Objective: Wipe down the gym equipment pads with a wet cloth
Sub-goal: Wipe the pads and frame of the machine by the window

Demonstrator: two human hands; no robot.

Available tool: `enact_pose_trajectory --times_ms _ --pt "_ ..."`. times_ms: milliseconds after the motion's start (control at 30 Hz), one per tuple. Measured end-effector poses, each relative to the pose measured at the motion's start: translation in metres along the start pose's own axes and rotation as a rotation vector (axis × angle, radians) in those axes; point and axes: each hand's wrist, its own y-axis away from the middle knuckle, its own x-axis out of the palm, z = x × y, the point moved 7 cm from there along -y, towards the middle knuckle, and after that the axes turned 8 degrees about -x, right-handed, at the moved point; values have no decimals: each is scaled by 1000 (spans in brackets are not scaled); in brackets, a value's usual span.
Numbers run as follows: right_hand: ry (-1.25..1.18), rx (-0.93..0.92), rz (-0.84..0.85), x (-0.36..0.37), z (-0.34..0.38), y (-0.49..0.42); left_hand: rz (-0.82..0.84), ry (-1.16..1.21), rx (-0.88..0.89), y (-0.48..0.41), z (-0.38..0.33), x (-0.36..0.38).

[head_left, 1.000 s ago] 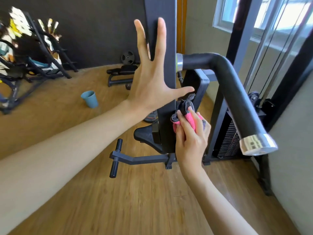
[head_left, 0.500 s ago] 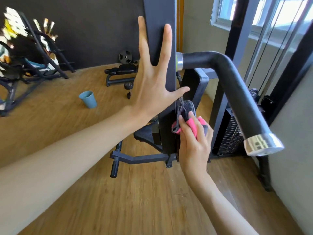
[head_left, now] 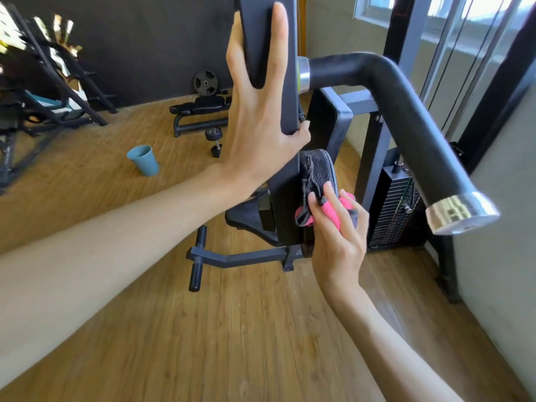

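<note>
Hands at the upright pad of a weight machine, as I see them from the head camera. My left hand (head_left: 261, 134) lies flat against the tall black back pad (head_left: 285, 82), fingers straight and spread apart, the thumb hooked round the pad's right edge; it clasps nothing, only braces. My right hand (head_left: 338, 236) is lower and to the right, its fingers curled and clamped on a bunched pink cloth (head_left: 322, 213), which also shows dark grey folds. The cloth is pressed against the lower face of a small textured black pad (head_left: 319, 169) that sits just right of the back pad's lower part; a frayed dark strip hangs along that small pad's left edge and I cannot tell whether it belongs to the cloth or to the pad. A thick black padded arm (head_left: 406, 126) with a chrome end cap bends out from the upright and passes above and right of my right hand, apart from it. Behind it stands the weight stack (head_left: 391, 210). On the wooden floor (head_left: 203, 329), well to the left, stands a blue cup (head_left: 144, 160), and near the dark wall a low bench (head_left: 200, 111).
</note>
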Motion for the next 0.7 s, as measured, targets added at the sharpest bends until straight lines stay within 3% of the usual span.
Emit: enact_pose_trajectory --times_ms 133,300,500,600,700 --pt "24 -17 -52 8 3 -19 -23 20 10 -1 1 3" --pt "15 18 80 12 -15 79 -47 -26 26 -1 5 4" --pt "28 12 -181 -1 -7 11 -113 -28 20 2 2 6" --pt "-21 27 -55 17 -17 52 -85 -41 -10 2 5 4" --pt "-94 179 51 18 -27 103 10 -49 -32 2 1 8"
